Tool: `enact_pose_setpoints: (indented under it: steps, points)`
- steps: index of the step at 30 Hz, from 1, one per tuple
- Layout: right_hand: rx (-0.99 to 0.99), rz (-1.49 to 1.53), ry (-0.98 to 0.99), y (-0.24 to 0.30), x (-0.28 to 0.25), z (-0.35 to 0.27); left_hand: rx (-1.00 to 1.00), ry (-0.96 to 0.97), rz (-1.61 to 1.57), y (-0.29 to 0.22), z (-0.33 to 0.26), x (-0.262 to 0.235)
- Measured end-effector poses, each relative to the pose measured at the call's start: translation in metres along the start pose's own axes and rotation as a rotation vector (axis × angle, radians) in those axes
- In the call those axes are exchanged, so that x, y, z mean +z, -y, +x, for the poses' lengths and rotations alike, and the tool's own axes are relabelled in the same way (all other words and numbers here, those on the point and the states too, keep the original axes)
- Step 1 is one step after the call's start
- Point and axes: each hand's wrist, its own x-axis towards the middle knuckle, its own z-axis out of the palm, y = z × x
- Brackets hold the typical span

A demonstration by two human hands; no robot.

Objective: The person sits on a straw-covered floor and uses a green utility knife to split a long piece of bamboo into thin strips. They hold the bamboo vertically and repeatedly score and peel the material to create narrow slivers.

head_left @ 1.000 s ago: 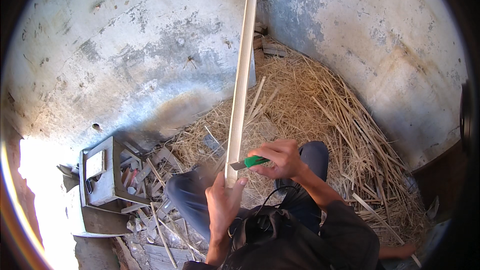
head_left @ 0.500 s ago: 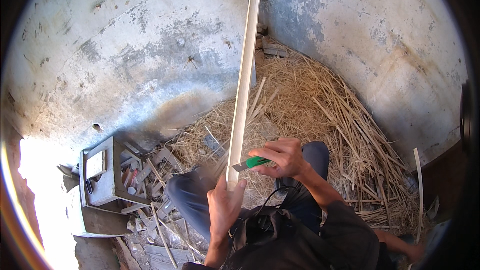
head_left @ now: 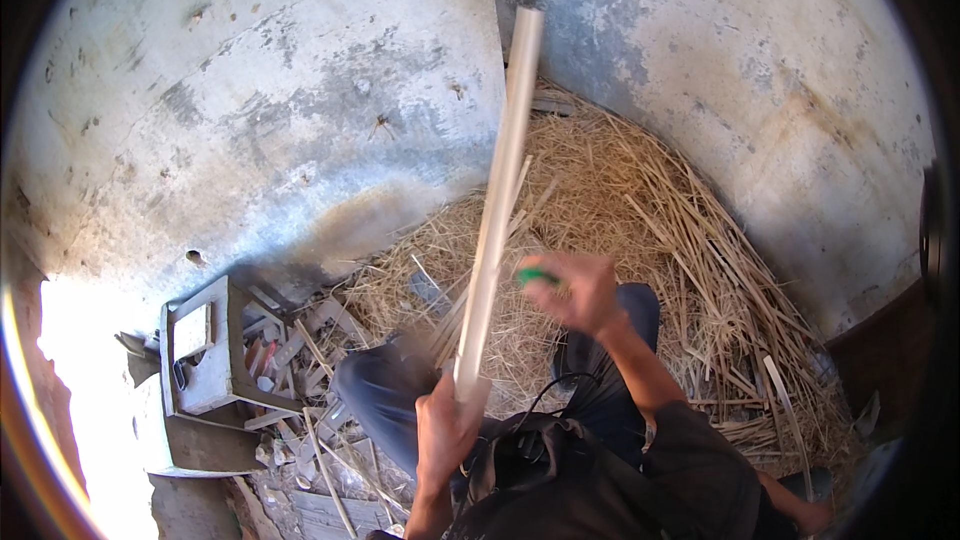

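My left hand [head_left: 448,425] is closed around the near end of a long pale split bamboo piece [head_left: 503,180], held tilted up and away from me. Its rounded, smooth side faces up. My right hand [head_left: 585,292], blurred by motion, is closed on a green-handled utility knife [head_left: 537,277]. It is off the bamboo, a short way to its right. The knife's blade cannot be made out in the blur.
Straw-like shavings [head_left: 590,180] and thin strips [head_left: 720,285] cover the floor by the walls. A worn wooden box-like stand [head_left: 222,340] with odds and ends is at left. Another person's forearm [head_left: 797,508] shows at lower right, near a pale strip [head_left: 787,410].
The bamboo has been turned from its hollow side to its rounded side. My right hand has moved the knife up and away from it. The pale strip at right has shifted left and lower.
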Motion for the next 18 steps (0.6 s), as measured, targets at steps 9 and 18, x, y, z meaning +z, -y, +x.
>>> enact_pose_setpoints:
  steps: [9,18]
  points:
    - [0.323,0.036,-0.056,-0.044,-0.039,0.012,-0.049,-0.013,-0.059,0.009,-0.029,0.012]
    - [-0.007,0.172,0.066,0.021,0.0,0.0,0.011,-0.16,-0.135,0.007,0.007,0.011]
